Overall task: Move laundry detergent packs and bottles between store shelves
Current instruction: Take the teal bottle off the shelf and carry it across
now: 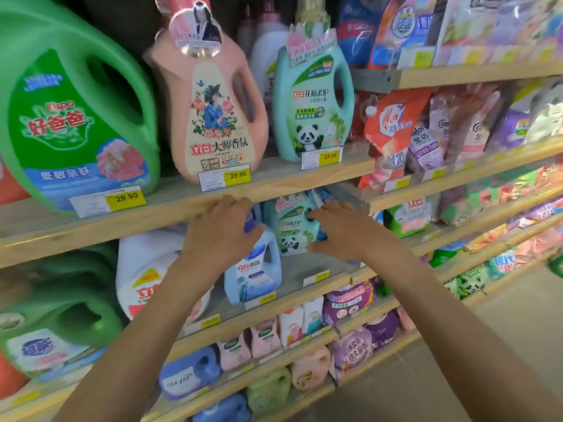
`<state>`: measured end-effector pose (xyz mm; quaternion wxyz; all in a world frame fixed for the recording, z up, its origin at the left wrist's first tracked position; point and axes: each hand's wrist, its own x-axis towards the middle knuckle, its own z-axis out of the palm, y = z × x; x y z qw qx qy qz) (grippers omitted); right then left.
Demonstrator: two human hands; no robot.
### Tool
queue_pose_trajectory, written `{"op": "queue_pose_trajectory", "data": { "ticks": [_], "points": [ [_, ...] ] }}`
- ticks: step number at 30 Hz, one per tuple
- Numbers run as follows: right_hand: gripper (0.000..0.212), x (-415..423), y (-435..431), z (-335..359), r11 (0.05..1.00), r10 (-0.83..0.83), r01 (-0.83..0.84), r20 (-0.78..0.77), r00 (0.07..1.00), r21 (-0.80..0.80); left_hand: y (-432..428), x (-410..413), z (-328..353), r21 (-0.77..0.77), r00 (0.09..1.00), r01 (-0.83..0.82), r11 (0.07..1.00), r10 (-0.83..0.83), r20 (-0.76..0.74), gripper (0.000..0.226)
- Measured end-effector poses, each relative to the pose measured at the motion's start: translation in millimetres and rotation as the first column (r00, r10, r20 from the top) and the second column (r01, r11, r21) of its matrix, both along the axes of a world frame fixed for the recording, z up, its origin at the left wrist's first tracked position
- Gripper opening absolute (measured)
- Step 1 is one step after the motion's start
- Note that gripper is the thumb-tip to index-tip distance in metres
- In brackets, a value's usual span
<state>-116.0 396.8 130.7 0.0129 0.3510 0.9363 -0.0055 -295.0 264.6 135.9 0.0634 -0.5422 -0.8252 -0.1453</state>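
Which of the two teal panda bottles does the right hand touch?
The smaller panda bottle on the lower shelf; the right hand holds its side. The larger one stands above, untouched.

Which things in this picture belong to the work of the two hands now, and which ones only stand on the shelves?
In use: left hand gripping the pale blue plastic bottle; right hand gripping the small teal plastic panda bottle.

Just standing: big green plastic jug; pink plastic bottle; larger teal panda bottle above; orange-red soft pouch.
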Motion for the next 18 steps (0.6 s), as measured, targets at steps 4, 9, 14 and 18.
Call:
{"op": "queue_pose_trajectory", "data": {
  "ticks": [4,9,14,18],
  "points": [
    [0.070,3.2,34.5,18.7,1.000,0.022,-0.022,0.018,1.000,0.020,34.6,13.7,13.1,0.106,0.998,0.013,0.994,-0.020,0.060,0.042],
    [0.071,2.6,66.2,47.8,0.997,0.072,-0.070,-0.042,0.996,0.044,70.5,25.5,31.1,0.139,1.000,-0.006,0.990,0.002,0.028,0.038],
    [0.071,8.2,94.0,81.3,0.992,0.095,-0.083,-0.136,0.986,0.095,100.6,30.5,53.6,0.218,0.998,0.020,0.976,-0.032,0.053,0.042],
    [0.069,8.5,115.9,101.2,0.984,0.102,-0.068,-0.206,0.973,0.167,121.8,24.0,59.4,0.285,0.995,-0.021,0.958,-0.007,0.099,0.047]
  ]
}}
